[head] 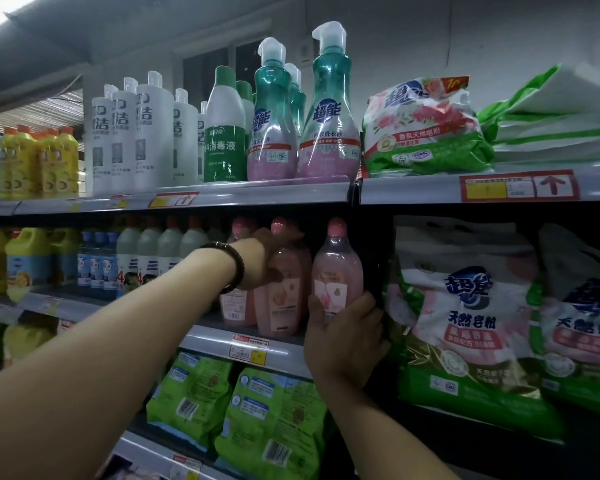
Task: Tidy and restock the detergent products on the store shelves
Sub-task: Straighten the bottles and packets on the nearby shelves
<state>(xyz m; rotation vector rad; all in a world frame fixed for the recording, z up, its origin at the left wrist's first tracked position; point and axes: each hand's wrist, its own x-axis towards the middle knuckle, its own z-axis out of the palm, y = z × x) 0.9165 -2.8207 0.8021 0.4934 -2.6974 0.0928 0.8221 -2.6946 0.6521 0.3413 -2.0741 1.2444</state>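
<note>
Grey metal shelves (257,195) run across the wall in front of the person, with 3 levels that I can see. Biggest on them are the white-and-green powder bags (465,323) standing at the right end of the middle shelf (208,336). A smaller flowered bag (426,133) lies on the top shelf above them. Below the middle shelf's front edge, green pouches (274,420) lean side by side on the lower shelf. Up top, tall white bottles (142,133) stand left of a green-capped bottle (224,133). Next to it, teal pump bottles (329,116) stand at the front edge. Yellow bottles (39,164) sit towards the left end of that shelf.

The pink bottles (236,306) are on the middle shelf, near its front edge, just left of the powder bags. The left hand (267,258) reaches in and grips 1 pink bottle (284,282) at its shoulder, fingers curled round it. The right hand (343,337) clasps the end pink bottle (338,268) at its base, thumb on the label side and fingers wrapped round the far side. This bottle is upright and apart from its neighbour; I cannot tell whether its base touches the shelf. A dark bead bracelet (232,268) circles the left wrist. A small red-and-yellow price tag (250,348) sits on the shelf edge below.
</note>
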